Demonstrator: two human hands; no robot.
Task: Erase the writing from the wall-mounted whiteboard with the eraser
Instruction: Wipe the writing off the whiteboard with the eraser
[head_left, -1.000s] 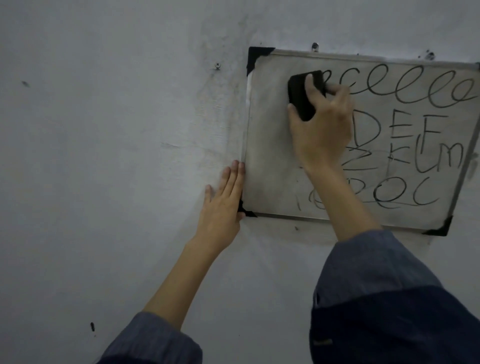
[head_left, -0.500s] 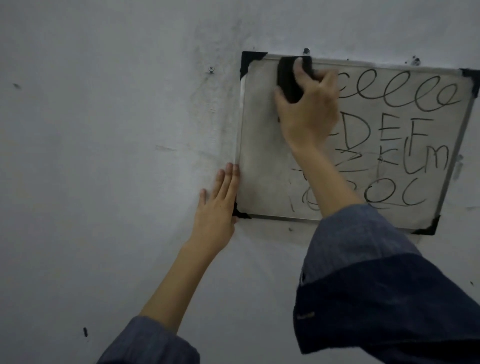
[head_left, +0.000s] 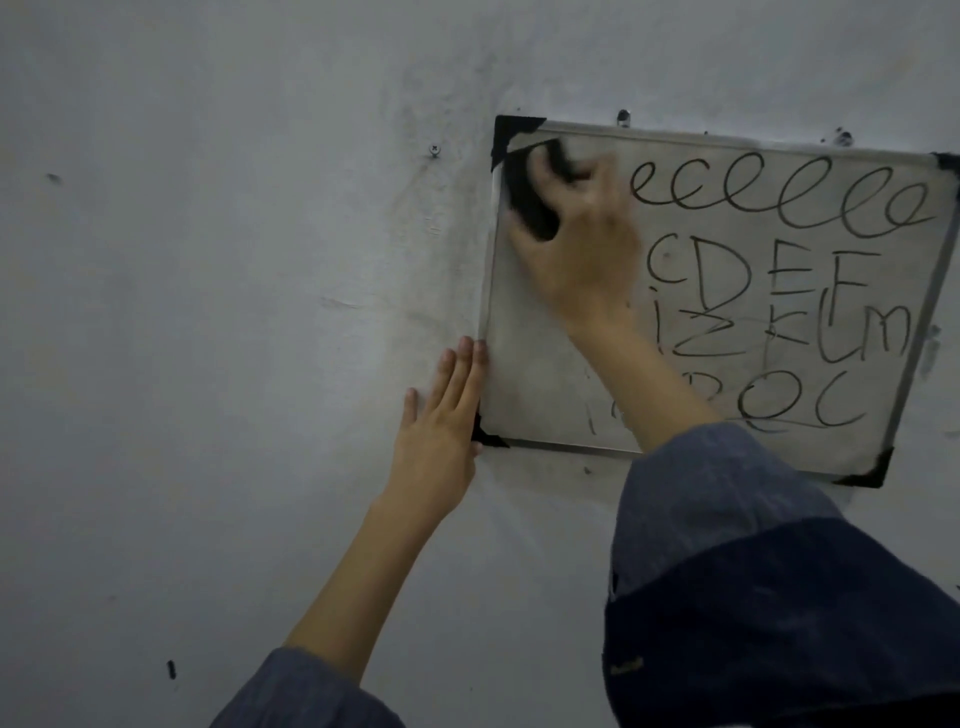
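Observation:
A small whiteboard (head_left: 524, 374) with black corner caps hangs tilted on the wall at the upper right. Black loops and letters (head_left: 779, 291) cover its middle and right; the left strip is wiped to a grey smear. My right hand (head_left: 582, 249) grips a black eraser (head_left: 530, 192) and presses it against the board's top left corner; both are motion-blurred. My left hand (head_left: 441, 426) lies flat on the wall with straight fingers touching the board's left edge near the bottom left corner.
The wall (head_left: 208, 364) is pale grey with scuffs and dark marks. A screw (head_left: 434, 150) sits left of the board, and a hanger (head_left: 622, 117) shows above its top edge. My blue sleeve (head_left: 779, 597) covers the lower right.
My right hand has swept the eraser left, from beside the first loop of the top row to the board's top left corner. My left hand stays on the left edge.

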